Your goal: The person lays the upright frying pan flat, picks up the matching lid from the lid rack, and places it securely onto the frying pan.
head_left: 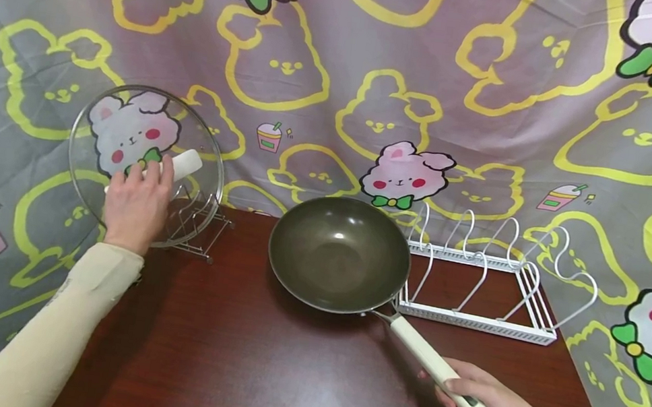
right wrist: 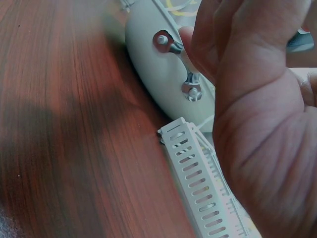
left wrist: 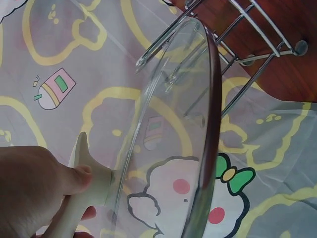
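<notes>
At the left, my left hand [head_left: 136,204] grips the cream handle [head_left: 187,164] of a round glass lid [head_left: 210,142], thumb pressed on the knob in the left wrist view. The lid stands on edge, its lower part overlapping a small metal wire rack [head_left: 199,244]. A dark-lined wok [head_left: 337,259] sits mid-table with its long cream handle [head_left: 420,352] toward the lower right. My right hand [head_left: 497,404] holds the end of that handle, thumb on top. In the right wrist view the wok's pale outer wall [right wrist: 148,69] shows a riveted metal bracket [right wrist: 188,69].
A white rack [head_left: 476,324] with several curved dividers stands right of the wok, close to its rim and handle. Behind the brown wooden table [head_left: 280,374] hangs a cartoon-printed cloth [head_left: 334,35], which also runs down both sides.
</notes>
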Motion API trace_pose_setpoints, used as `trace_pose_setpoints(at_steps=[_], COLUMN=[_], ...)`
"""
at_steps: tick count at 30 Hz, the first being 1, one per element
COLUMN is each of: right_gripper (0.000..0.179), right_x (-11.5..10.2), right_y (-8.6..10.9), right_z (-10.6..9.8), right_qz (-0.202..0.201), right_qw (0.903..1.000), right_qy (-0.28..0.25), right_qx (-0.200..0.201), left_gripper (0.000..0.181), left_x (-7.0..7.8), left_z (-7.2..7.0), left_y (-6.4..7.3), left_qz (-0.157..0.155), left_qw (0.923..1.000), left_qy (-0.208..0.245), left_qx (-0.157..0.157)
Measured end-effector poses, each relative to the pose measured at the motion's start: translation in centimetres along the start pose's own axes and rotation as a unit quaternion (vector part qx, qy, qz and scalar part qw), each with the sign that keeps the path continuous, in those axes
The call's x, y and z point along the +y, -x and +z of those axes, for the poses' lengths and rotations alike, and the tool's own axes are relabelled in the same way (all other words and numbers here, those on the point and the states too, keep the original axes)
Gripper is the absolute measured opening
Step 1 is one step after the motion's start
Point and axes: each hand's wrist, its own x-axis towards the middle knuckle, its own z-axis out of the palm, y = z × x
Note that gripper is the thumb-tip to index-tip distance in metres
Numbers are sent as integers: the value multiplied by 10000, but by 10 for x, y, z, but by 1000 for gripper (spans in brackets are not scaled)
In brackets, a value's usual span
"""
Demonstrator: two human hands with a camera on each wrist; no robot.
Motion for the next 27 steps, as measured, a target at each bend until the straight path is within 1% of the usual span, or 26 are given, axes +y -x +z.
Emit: trace_pose_setpoints(at_steps=[3,7,10,12,16,19,25,27], right_gripper=[44,44,43,43,42,43,44,45], right_x=[0,-1,0,0,1,1,2,1], right_y=[0,1,1,1,1,1,1,0], right_z=[0,-1,-1,-1,-1,-1,-2,-2], right_qz=[-24,-78,-48,-37,-39,-34,-30,-31], right_qw=[10000,10000,10000,10000,10000,10000,10000,10000], right_qy=[11,20,16,-1,-3,-8,-15,-10], right_qx=[-11,-47,-54,-42,-6,2,-21,-27], left_gripper=[42,39,38,39,42,44,49,50], left_x=[0,0,-1,-2,-4,-5,-7,-7], left_z=[-3,-7,-10,-12,-15,-17,-22,-24], left_y=[-1,-3,-3,-4,-5,-5,-5,-6], left_qz=[-15,-32,-44,-65,-117,-135,-136,-130], left_qw=[10000,9999,9997,9998,9999,9997,9996,9997], left_qy=[13,45,63,80,90,78,50,72], left_qx=[17,151,226,179,-75,-203,-259,-215])
